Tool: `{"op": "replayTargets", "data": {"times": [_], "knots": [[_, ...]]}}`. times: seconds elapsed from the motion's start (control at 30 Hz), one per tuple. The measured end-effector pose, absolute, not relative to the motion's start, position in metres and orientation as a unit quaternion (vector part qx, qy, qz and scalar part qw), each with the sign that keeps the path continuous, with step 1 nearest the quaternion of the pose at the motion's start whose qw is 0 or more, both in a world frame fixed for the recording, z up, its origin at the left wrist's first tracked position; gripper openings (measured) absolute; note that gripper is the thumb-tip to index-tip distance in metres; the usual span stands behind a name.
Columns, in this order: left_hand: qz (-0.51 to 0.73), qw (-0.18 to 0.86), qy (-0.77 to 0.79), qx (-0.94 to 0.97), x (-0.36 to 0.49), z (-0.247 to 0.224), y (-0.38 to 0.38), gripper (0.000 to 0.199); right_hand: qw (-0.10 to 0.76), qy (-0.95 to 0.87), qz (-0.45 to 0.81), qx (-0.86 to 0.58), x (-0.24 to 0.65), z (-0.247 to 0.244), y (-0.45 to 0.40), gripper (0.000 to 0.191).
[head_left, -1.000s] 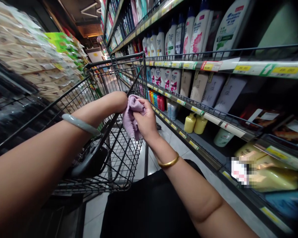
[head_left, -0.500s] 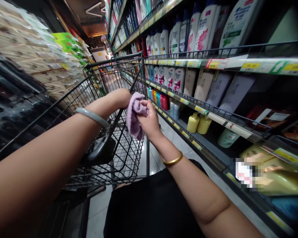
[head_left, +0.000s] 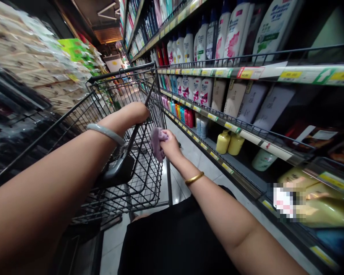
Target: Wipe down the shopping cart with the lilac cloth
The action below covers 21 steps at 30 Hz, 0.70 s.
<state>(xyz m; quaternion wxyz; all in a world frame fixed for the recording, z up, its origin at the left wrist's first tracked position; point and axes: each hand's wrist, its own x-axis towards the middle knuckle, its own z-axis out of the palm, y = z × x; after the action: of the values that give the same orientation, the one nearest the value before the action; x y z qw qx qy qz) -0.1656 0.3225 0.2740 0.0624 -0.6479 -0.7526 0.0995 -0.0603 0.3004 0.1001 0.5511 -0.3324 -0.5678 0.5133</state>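
Right hand (head_left: 171,146) up front, fingers and thumb pinched around a bunched purple cloth (head_left: 157,143), which hangs just beside the cart's wire side; a gold bangle (head_left: 194,178) circles that wrist; over to the left hand (head_left: 140,112), wrist bent sharply, fingers tucked out of sight, so whether they are curled, loose or gripping I cannot tell; a pale bangle (head_left: 104,133) rides on that forearm; below the arms, black clothing (head_left: 174,236); just beyond, the black wire shopping cart (head_left: 148,162) stands at an angle on pale floor tiles (head_left: 113,242); to the right, shelving (head_left: 242,164) carries two yellow bottles (head_left: 229,142) low down and white shampoo bottles (head_left: 235,34) higher up; to the left, stacked beige packs (head_left: 37,61), then bright green packs (head_left: 74,49); farthest off, an angular ceiling light (head_left: 107,10) above the aisle.
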Motion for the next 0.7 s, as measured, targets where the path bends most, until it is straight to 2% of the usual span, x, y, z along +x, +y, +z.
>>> {"op": "replayTargets", "data": {"times": [0.07, 0.23, 0.3, 0.43, 0.5, 0.6, 0.7], "knots": [[0.106, 0.056, -0.784, -0.610, -0.160, 0.279, 0.316, 0.042, 0.537, -0.558, 0.525, -0.355, -0.062, 0.097, 0.303, 0.034], [0.144, -0.030, -0.807, -0.572, -0.158, 0.293, 0.300, 0.055, 0.625, -0.591, 0.440, -0.259, -0.067, 0.107, 0.305, 0.035], [0.162, -0.055, -0.811, -0.559, -0.164, 0.295, 0.297, 0.061, 0.600, -0.598, 0.455, -0.275, -0.071, 0.098, 0.311, 0.036], [0.174, -0.070, -0.810, -0.556, -0.175, 0.291, 0.298, 0.060, 0.504, -0.560, 0.546, -0.367, -0.078, 0.073, 0.330, 0.036], [0.193, -0.068, -0.812, -0.546, -0.176, 0.289, 0.298, 0.066, 0.518, -0.542, 0.551, -0.366, -0.078, 0.073, 0.338, 0.037], [0.205, -0.070, -0.826, -0.520, -0.176, 0.290, 0.296, 0.068, 0.588, -0.558, 0.502, -0.302, -0.074, 0.080, 0.348, 0.042], [0.195, -0.078, -0.818, -0.535, -0.183, 0.289, 0.293, 0.070, 0.558, -0.532, 0.544, -0.331, -0.068, 0.069, 0.356, 0.034]]}}
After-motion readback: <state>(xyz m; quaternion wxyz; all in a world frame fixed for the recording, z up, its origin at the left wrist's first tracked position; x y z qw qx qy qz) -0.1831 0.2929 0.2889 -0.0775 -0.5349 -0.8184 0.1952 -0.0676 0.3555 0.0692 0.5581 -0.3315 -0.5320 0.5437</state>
